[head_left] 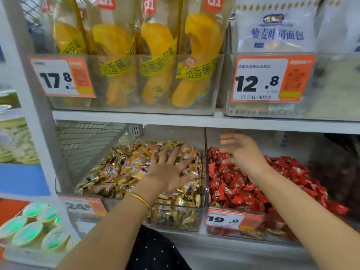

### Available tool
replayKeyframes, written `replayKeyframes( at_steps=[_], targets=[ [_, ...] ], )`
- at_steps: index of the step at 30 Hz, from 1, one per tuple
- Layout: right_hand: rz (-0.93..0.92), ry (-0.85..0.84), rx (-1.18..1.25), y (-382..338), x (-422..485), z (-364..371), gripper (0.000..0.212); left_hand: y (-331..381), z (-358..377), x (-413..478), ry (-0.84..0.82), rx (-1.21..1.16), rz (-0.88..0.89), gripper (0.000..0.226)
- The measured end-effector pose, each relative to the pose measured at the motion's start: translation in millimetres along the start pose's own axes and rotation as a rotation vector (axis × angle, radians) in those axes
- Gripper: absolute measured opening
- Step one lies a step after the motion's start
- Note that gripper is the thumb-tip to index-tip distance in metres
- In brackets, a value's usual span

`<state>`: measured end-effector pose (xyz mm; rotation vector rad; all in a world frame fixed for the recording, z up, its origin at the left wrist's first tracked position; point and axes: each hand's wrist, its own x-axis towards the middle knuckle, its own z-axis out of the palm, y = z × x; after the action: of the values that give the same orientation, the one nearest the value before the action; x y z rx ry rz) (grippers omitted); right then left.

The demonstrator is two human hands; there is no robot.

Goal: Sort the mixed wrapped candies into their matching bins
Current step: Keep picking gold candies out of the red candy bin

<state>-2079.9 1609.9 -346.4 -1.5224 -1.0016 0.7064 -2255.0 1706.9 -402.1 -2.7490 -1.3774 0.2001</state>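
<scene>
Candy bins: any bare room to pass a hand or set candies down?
Free: the gap above the red candies under the shelf board, where the right hand hovers. Crowded: gold bin heaped, left hand flat on top.

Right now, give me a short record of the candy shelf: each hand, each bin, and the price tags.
left hand: flat, fingers spread, on the gold candies
right hand: open, above the red candies, holding nothing visible
gold candy bin: clear, heaped with gold wrappers
red candy bin: clear, right of the gold one
red bin tag: 19.8
gold bin tag: blurred, starts 24
</scene>
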Motion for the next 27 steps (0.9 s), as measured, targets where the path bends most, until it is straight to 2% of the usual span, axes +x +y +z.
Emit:
replayKeyframes(
  at_steps=[4,7,10,12,13,15,17,19,21,23,25,27],
  targets=[
    [0.012,0.018,-0.082,17.6,-3.1,-33.1,0.035,-26.9,0.5,4.1,-0.059,-0.053,-0.211,0.067],
    [0.046,0.033,-0.118,29.7,-6.6,-65.7,0.033,-22.9,-18.5,-1.1,-0.024,-0.175,-0.233,0.068],
    [0.082,-0.017,-0.199,41.6,-9.0,-94.8,0.034,16.6,-46.0,-7.5,0.310,-0.293,-0.097,0.063],
    [0.081,-0.134,-0.312,46.4,-11.7,-107.0,0.031,51.7,-64.2,-12.4,0.528,-0.388,0.101,0.060],
    [0.079,-0.217,-0.371,47.9,-13.5,-111.0,0.027,70.1,-70.3,-13.6,0.571,-0.409,0.238,0.053],
    [0.117,-0.409,-0.430,50.5,-18.4,-115.6,0.019,104.1,-75.2,-11.7,0.494,-0.417,0.515,0.035],
    [0.194,-0.582,-0.454,54.8,-23.3,-116.6,0.011,130.1,-72.1,-4.7,0.248,-0.405,0.684,0.028],
    [0.204,-0.680,-0.588,60.4,-25.7,-115.7,0.001,145.1,-64.1,3.7,-0.002,-0.372,0.751,0.030],
    [0.153,-0.724,-0.761,65.0,-24.9,-114.0,0.007,150.0,-51.7,11.1,-0.134,-0.334,0.715,0.039],
    [0.146,-0.746,-0.842,67.7,-22.9,-113.6,0.008,150.0,-37.1,17.1,-0.195,-0.213,0.642,0.049],
    [0.110,-0.692,-0.974,74.1,-17.7,-116.5,0.006,150.1,-26.9,22.2,-0.250,-0.161,0.589,0.056],
    [0.047,-0.565,-1.131,83.0,-9.1,-125.0,0.007,151.2,-21.8,28.6,-0.256,-0.160,0.541,0.060]
  ],
)
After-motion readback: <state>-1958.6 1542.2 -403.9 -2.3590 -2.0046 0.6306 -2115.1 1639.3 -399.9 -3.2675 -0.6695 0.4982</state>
